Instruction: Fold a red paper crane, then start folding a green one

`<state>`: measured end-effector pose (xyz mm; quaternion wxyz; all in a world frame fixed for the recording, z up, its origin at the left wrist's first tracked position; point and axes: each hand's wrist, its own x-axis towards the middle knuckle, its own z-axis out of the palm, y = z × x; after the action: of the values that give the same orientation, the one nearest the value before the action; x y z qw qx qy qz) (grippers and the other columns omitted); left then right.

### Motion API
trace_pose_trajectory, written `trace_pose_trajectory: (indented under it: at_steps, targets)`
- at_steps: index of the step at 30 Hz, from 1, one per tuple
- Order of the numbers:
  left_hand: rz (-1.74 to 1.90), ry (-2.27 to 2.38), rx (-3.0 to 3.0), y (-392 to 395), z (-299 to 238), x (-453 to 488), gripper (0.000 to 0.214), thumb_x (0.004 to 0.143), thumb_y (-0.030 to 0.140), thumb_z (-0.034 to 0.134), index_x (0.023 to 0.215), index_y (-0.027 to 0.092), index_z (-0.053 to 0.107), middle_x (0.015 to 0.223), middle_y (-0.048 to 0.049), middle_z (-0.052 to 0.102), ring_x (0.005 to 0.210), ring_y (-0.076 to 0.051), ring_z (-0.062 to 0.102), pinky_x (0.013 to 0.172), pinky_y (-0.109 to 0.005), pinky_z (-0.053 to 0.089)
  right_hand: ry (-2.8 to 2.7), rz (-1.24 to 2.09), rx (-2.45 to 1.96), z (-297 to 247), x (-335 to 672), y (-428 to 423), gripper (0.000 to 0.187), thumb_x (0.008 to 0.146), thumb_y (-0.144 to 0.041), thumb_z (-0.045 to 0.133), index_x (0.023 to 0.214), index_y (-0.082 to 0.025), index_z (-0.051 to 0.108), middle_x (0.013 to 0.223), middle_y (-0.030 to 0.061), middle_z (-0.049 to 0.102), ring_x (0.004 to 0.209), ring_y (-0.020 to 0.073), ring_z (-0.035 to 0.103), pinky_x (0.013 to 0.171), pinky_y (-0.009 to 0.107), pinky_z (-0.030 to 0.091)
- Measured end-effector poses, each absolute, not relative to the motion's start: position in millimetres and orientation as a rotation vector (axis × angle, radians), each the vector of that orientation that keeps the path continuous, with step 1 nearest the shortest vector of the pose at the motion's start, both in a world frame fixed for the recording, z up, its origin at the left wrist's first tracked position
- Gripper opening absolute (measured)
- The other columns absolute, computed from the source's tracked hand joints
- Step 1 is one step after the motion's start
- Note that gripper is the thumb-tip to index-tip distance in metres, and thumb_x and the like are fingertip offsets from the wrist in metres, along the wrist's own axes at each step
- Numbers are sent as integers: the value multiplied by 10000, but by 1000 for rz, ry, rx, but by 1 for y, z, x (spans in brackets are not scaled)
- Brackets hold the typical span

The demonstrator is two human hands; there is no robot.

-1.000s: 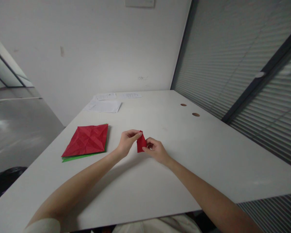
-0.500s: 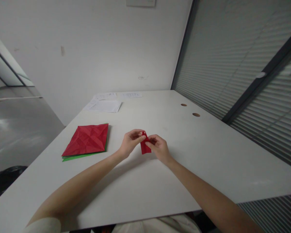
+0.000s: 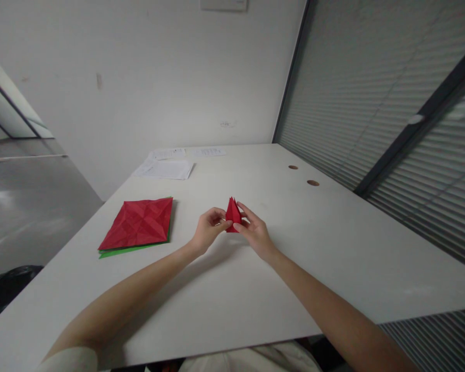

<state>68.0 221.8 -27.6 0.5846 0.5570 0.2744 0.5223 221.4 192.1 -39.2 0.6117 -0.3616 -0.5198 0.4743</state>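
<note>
A small folded red paper piece point(image 3: 232, 213) stands point-up between my two hands, just above the white table point(image 3: 333, 243). My left hand point(image 3: 208, 230) pinches its lower left side with closed fingers. My right hand point(image 3: 253, 230) grips its right side, thumb and fingers pressed on the paper. To the left, a creased red paper square point(image 3: 139, 222) lies flat on top of a green sheet point(image 3: 118, 251).
White printed papers point(image 3: 166, 168) lie at the table's far left end near the wall. Two round cable holes point(image 3: 312, 183) sit at the right. Slatted blinds run along the right side. A dark bin point(image 3: 3, 289) stands on the floor at the left.
The small red piece has been turned over: its point hung downward before and is upward now. Both hands stayed pinched on it and shifted slightly away from me.
</note>
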Motion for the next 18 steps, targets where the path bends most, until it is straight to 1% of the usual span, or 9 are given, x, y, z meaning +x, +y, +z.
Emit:
trace_pose_trajectory:
  at_steps: [2,4,5,8,11,16,18]
  targets:
    - [1229,631,1255,223,-28,67,434,619,268,841,957,169,588,726,24,640,599,-95,584,620,-244,485,-1171,1120,-853,-40,221,192,799,674,-380,775,1388,-266,437,884,12,661,788,173,645,771,359,542]
    - [1207,628,1232,224,-28,67,485,618,271,843,1020,167,593,741,8,667,613,-109,608,639,-260,493,-1136,1140,-900,-41,222,192,828,667,-355,779,1402,-240,416,748,-22,648,715,164,635,725,343,533]
    - [1180,631,1228,224,-29,67,451,627,283,839,994,152,613,755,-10,680,629,-118,620,646,-265,493,-1120,1146,-925,-41,223,193,813,661,-345,782,1386,-223,436,692,-39,634,672,154,623,700,331,525]
    - [1054,655,1245,224,-30,67,321,648,319,825,831,113,661,785,-60,704,680,-146,646,650,-272,486,-1088,1144,-974,-41,225,194,732,640,-327,789,1305,-175,523,597,-66,602,573,124,577,644,300,500]
    - [991,668,1288,223,-30,68,306,617,306,845,786,119,671,737,-50,701,664,-149,643,628,-266,470,-1090,1132,-994,-40,226,195,711,626,-339,794,1269,-148,557,566,-66,600,527,117,554,587,283,477]
    - [1046,661,1353,224,-30,67,300,609,319,847,755,122,673,639,-21,659,579,-124,594,561,-246,432,-1095,1125,-1007,-38,225,194,825,636,-359,788,1364,-133,472,546,-77,591,460,106,515,498,261,438]
    - [1041,651,1377,225,-31,66,329,614,320,844,810,121,671,613,-4,631,558,-112,578,552,-239,433,-1100,1118,-999,-38,224,193,846,652,-358,775,1390,-130,428,543,-81,591,452,103,512,486,254,437]
